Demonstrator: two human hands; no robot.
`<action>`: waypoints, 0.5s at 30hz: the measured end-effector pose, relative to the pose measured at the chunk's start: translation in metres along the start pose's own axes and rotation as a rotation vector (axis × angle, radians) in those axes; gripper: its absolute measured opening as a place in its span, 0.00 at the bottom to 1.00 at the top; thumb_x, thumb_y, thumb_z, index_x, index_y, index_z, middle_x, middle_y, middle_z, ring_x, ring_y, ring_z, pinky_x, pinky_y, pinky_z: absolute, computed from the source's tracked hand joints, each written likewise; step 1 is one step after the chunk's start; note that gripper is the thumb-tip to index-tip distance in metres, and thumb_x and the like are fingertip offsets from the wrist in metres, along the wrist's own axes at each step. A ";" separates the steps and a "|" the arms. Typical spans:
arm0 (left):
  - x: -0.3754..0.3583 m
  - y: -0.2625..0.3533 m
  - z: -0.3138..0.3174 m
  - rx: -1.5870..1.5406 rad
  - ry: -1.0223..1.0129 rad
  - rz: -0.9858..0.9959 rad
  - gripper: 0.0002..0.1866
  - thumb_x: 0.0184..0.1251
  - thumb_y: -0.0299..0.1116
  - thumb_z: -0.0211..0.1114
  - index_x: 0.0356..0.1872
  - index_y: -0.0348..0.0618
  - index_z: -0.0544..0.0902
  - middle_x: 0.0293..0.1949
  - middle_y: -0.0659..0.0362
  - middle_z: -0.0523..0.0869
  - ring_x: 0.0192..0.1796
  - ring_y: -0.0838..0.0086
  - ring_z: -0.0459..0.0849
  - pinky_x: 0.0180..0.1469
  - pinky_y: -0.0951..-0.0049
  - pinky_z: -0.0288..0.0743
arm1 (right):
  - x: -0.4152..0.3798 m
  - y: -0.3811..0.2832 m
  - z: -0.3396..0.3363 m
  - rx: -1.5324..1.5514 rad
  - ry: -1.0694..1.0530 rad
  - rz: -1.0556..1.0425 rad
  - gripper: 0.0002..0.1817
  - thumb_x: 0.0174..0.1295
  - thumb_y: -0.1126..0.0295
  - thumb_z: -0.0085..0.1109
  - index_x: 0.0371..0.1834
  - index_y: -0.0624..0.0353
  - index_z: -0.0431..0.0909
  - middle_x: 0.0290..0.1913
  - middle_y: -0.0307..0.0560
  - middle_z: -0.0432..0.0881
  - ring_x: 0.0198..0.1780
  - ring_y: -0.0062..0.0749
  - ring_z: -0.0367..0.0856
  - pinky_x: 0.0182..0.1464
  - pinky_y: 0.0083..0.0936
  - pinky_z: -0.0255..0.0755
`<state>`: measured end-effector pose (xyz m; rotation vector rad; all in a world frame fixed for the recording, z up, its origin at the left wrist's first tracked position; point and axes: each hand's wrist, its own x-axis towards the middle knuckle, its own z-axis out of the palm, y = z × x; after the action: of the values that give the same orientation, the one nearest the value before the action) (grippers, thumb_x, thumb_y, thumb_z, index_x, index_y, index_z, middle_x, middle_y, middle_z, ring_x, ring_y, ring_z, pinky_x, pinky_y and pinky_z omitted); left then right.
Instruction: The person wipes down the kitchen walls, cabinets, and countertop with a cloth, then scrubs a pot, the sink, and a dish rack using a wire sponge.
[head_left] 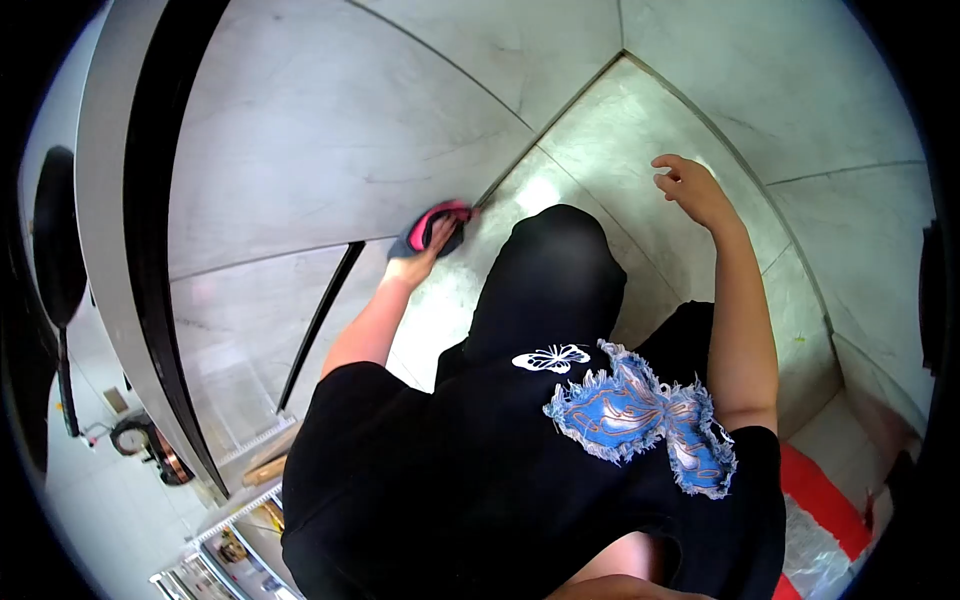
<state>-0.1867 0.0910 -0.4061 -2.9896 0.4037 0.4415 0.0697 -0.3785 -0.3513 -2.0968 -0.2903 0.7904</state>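
Cloth [421,227] at foot of wall [330,150], under L hand [436,246]; can't tell if fingers clamp it. Prob. light, soft, floppy; best held bunched mid-cloth. R hand [692,190] empty, fingers apart, half-curled.

Cloth [416,232]: soft textile, matt, folded. Floor [600,130]: tile, smooth, glossy, with bright reflections. Wall panels [330,110]: smooth, stone-look with faint veining, low sheen. Shirt [400,480]: cloth, matt. Butterfly patch [610,408]: denim-like fabric, rough, frayed edges. Trousers [545,275]: cloth, matt, smooth. Wrapping [812,545], lower right: clear plastic-looking film, crinkled, shiny. Frame strip [108,170]: smooth, metal-looking, satin.
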 end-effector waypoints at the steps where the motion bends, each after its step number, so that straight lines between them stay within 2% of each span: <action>1: -0.012 -0.005 0.015 0.067 -0.116 -0.003 0.35 0.70 0.27 0.49 0.80 0.53 0.62 0.80 0.59 0.60 0.81 0.62 0.57 0.83 0.54 0.48 | -0.005 0.000 -0.001 -0.030 0.012 -0.007 0.21 0.68 0.61 0.59 0.60 0.61 0.80 0.43 0.54 0.87 0.41 0.39 0.86 0.48 0.34 0.77; 3: -0.024 -0.007 0.019 0.212 -0.341 -0.015 0.34 0.71 0.30 0.48 0.80 0.47 0.61 0.83 0.60 0.56 0.85 0.66 0.51 0.85 0.59 0.45 | -0.011 0.005 -0.007 -0.045 0.041 -0.006 0.21 0.68 0.62 0.59 0.59 0.61 0.81 0.43 0.55 0.87 0.42 0.41 0.86 0.48 0.35 0.77; 4: -0.019 -0.004 0.017 0.241 -0.273 0.049 0.36 0.69 0.31 0.50 0.81 0.48 0.60 0.83 0.61 0.55 0.85 0.67 0.48 0.85 0.58 0.45 | -0.010 0.007 -0.011 -0.044 0.015 -0.001 0.21 0.67 0.62 0.59 0.59 0.61 0.81 0.44 0.57 0.87 0.43 0.42 0.85 0.49 0.36 0.77; 6: 0.017 0.004 -0.023 0.055 -0.207 0.032 0.38 0.66 0.29 0.51 0.81 0.47 0.60 0.83 0.60 0.54 0.86 0.67 0.46 0.85 0.58 0.45 | -0.007 0.014 -0.010 -0.026 -0.014 0.012 0.21 0.67 0.62 0.59 0.59 0.61 0.81 0.45 0.58 0.87 0.44 0.44 0.85 0.50 0.37 0.78; 7: 0.046 0.006 -0.046 0.391 -0.061 0.155 0.39 0.64 0.27 0.52 0.81 0.45 0.60 0.83 0.58 0.56 0.85 0.66 0.47 0.85 0.56 0.45 | 0.000 0.020 -0.009 -0.063 0.002 -0.017 0.21 0.67 0.61 0.59 0.59 0.61 0.81 0.46 0.59 0.87 0.44 0.45 0.86 0.51 0.37 0.78; 8: 0.074 0.011 -0.073 0.373 0.030 0.137 0.39 0.62 0.23 0.51 0.80 0.43 0.63 0.81 0.55 0.60 0.85 0.62 0.51 0.84 0.53 0.45 | 0.005 0.026 -0.010 -0.101 0.019 -0.044 0.21 0.66 0.61 0.60 0.59 0.61 0.81 0.46 0.59 0.87 0.45 0.46 0.86 0.52 0.37 0.78; 9: 0.103 0.010 -0.102 0.301 0.227 0.195 0.39 0.59 0.19 0.51 0.78 0.42 0.66 0.80 0.54 0.63 0.83 0.59 0.55 0.84 0.50 0.45 | 0.006 0.022 -0.011 -0.059 -0.004 0.006 0.21 0.65 0.60 0.60 0.57 0.61 0.82 0.49 0.60 0.87 0.48 0.50 0.86 0.54 0.40 0.78; 10: 0.130 -0.001 -0.117 -0.146 0.343 0.091 0.41 0.54 0.15 0.53 0.75 0.43 0.69 0.78 0.53 0.65 0.82 0.56 0.58 0.83 0.49 0.46 | 0.011 0.026 -0.011 -0.046 0.011 0.019 0.21 0.65 0.60 0.60 0.57 0.61 0.82 0.49 0.60 0.87 0.48 0.50 0.86 0.54 0.40 0.78; 11: 0.140 0.009 -0.173 0.088 0.522 0.046 0.43 0.49 0.16 0.60 0.74 0.50 0.72 0.77 0.55 0.68 0.81 0.56 0.59 0.82 0.48 0.48 | 0.014 0.035 -0.007 -0.102 0.024 -0.011 0.21 0.65 0.60 0.60 0.57 0.60 0.82 0.51 0.59 0.87 0.51 0.51 0.85 0.56 0.40 0.77; 12: 0.144 0.022 -0.222 0.200 0.611 -0.221 0.45 0.45 0.24 0.68 0.73 0.59 0.74 0.77 0.60 0.70 0.79 0.58 0.63 0.80 0.41 0.46 | 0.014 0.042 -0.003 -0.159 0.030 -0.036 0.21 0.64 0.60 0.60 0.56 0.60 0.83 0.53 0.59 0.86 0.53 0.52 0.84 0.57 0.41 0.77; 14: 0.138 0.062 -0.329 0.648 0.737 -0.433 0.48 0.46 0.42 0.78 0.76 0.66 0.71 0.77 0.58 0.68 0.77 0.52 0.65 0.79 0.35 0.35 | 0.007 0.039 -0.003 -0.162 0.003 -0.031 0.21 0.64 0.60 0.60 0.56 0.60 0.83 0.54 0.59 0.86 0.55 0.52 0.83 0.58 0.41 0.76; 15: 0.136 0.053 -0.343 0.697 0.883 -0.451 0.51 0.45 0.47 0.79 0.77 0.69 0.69 0.78 0.60 0.68 0.77 0.52 0.65 0.78 0.32 0.33 | 0.006 0.035 -0.003 -0.179 -0.026 -0.051 0.21 0.64 0.59 0.60 0.56 0.60 0.83 0.55 0.59 0.85 0.57 0.52 0.83 0.60 0.41 0.75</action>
<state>0.0171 -0.0379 -0.1214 -2.2911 -0.0844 -0.8887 0.0736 -0.3995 -0.3804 -2.2376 -0.4407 0.7867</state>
